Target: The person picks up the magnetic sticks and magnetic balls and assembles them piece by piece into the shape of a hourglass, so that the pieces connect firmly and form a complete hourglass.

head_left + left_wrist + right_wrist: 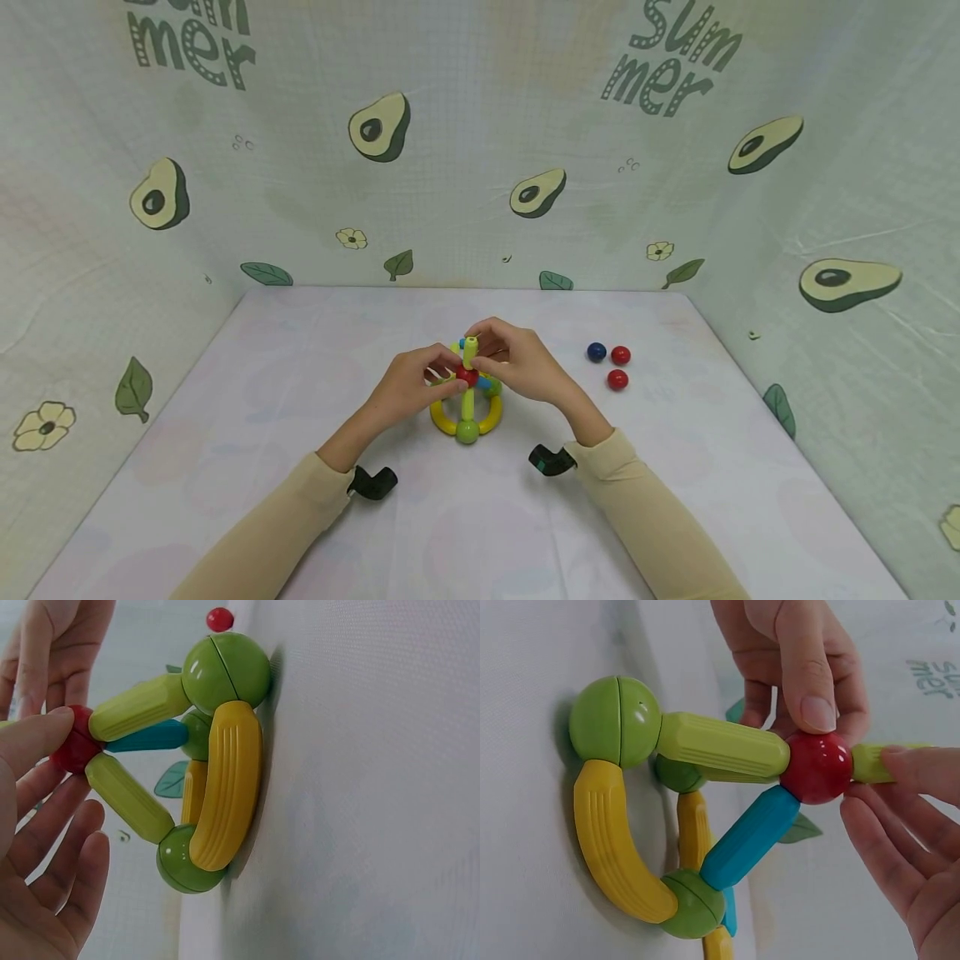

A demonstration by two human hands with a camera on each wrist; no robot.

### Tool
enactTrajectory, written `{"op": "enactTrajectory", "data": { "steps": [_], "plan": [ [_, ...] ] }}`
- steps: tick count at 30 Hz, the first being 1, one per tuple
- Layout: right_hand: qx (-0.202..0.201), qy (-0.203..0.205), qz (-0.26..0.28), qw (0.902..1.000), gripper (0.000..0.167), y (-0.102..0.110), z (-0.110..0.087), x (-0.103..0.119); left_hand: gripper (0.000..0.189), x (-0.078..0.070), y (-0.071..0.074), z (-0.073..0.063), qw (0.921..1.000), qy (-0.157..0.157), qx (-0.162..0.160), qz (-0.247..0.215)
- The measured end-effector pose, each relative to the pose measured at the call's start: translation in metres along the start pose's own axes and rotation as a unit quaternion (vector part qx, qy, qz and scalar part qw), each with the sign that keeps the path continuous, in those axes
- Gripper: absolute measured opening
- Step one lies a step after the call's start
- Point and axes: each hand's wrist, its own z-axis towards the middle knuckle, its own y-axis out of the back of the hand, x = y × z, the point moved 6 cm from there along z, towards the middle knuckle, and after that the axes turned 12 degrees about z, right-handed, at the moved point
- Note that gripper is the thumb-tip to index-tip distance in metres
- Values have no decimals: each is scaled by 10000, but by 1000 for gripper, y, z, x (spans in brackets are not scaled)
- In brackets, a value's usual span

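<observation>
In the head view a magnetic-rod structure stands mid-table, its base of yellow curved rods joined by green balls. Straight yellow-green rods and a blue rod slope up to a red ball at the top. My left hand pinches this red ball between thumb and fingers. Above the ball, an upright yellow-green rod is pinched by my right hand; its lower end meets the ball in the right wrist view. The hands partly hide the structure's far side.
To the right of the structure lie a dark blue ball and two loose red balls. A pale cloth covers the table. Behind it hangs a printed curtain, with more fabric at both sides.
</observation>
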Motion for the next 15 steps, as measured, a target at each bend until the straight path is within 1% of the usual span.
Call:
{"op": "enactTrajectory", "data": {
  "steps": [8,15],
  "plan": [
    [-202,93,64,9997,31,3,0,3,26,-1,0,1,9999,49,-65,-61],
    [-239,244,158,9993,27,2,0,4,25,-3,4,1,9996,52,-224,-141]
  ]
}}
